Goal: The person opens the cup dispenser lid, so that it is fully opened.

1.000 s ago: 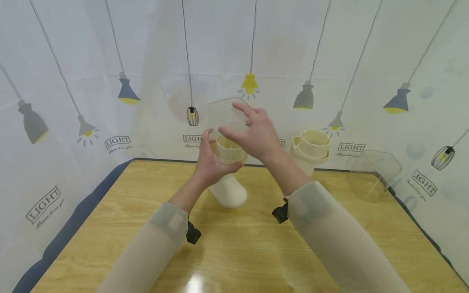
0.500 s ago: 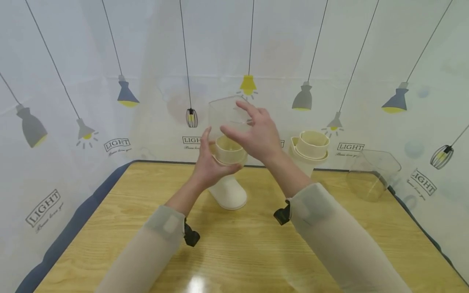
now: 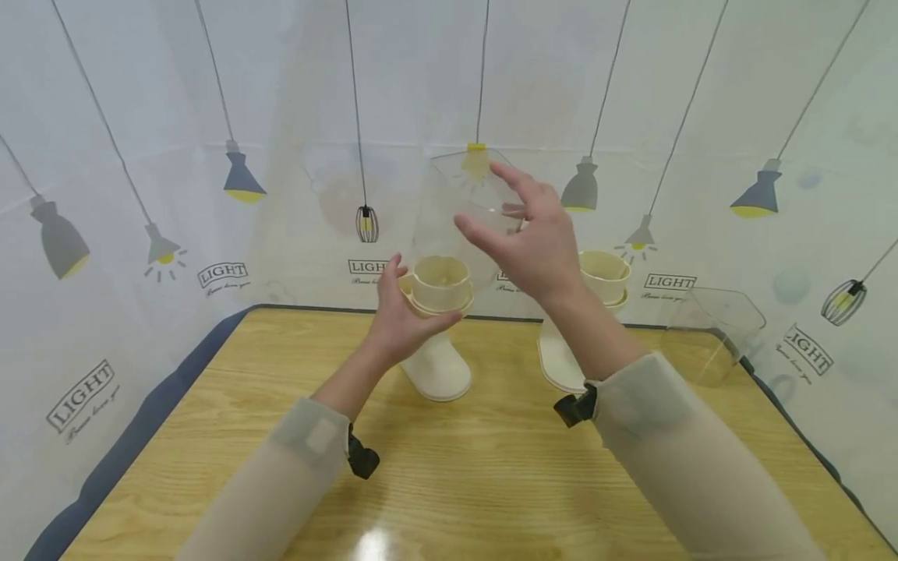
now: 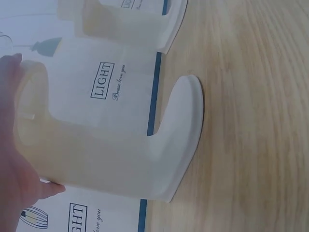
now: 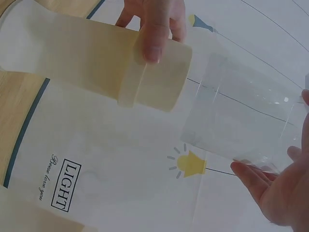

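A cream plastic stand (image 3: 436,372) with a round collar on top and a flared foot stands on the table. My left hand (image 3: 398,326) grips it just below the collar, thumb on the near side and fingers round the far side. Up and to the right, my right hand (image 3: 536,241) holds a clear plastic container (image 5: 241,111) between thumb and fingers. In the right wrist view a gap shows between the container's end and the stand's collar (image 5: 164,77). The container is see-through and faint in the head view.
A second, matching cream stand (image 3: 559,360) is right of the first, partly hidden by my right forearm. Another clear container (image 3: 708,343) sits at the table's back right corner. A printed curtain (image 3: 295,234) hangs behind the wooden table (image 3: 449,475).
My right hand has moved up and right, carrying the clear container away from the stand's collar. My left hand stays on the stand.
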### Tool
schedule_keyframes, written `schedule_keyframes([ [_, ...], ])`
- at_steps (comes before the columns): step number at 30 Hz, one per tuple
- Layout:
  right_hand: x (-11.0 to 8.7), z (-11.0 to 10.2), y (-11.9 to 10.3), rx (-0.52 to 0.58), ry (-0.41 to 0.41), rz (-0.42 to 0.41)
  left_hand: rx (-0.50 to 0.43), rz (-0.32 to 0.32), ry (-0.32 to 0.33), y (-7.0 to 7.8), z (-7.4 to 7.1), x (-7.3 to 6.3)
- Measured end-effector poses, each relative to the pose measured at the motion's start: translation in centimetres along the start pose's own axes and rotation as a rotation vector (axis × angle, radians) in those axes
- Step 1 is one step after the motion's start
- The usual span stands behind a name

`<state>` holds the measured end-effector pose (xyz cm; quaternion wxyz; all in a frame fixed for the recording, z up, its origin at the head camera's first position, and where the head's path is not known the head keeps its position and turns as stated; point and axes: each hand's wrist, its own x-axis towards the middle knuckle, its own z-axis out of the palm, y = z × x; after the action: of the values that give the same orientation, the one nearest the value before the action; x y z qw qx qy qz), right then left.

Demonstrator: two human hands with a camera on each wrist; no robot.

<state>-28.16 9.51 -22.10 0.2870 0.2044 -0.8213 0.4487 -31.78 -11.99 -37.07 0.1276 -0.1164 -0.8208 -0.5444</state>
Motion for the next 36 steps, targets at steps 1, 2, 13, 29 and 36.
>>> schedule_keyframes([
  [1,-0.1,-0.3,0.0,0.000,0.005,-0.001,0.001,-0.002,0.006,0.1,0.1,-0.1],
  [2,-0.1,-0.6,0.1,0.004,0.009,-0.001,-0.001,-0.005,0.013,0.1,0.2,-0.2],
  [13,-1.0,-4.1,0.1,-0.029,0.048,0.009,0.020,-0.080,0.146,0.1,1.6,-1.1],
  [29,-3.2,-11.7,2.2,-0.096,0.155,0.133,0.000,-0.192,0.247,1.8,3.5,-1.5],
  [36,-4.9,-15.1,3.9,-0.136,0.193,0.235,0.006,-0.203,0.251,1.5,3.3,-1.4],
])
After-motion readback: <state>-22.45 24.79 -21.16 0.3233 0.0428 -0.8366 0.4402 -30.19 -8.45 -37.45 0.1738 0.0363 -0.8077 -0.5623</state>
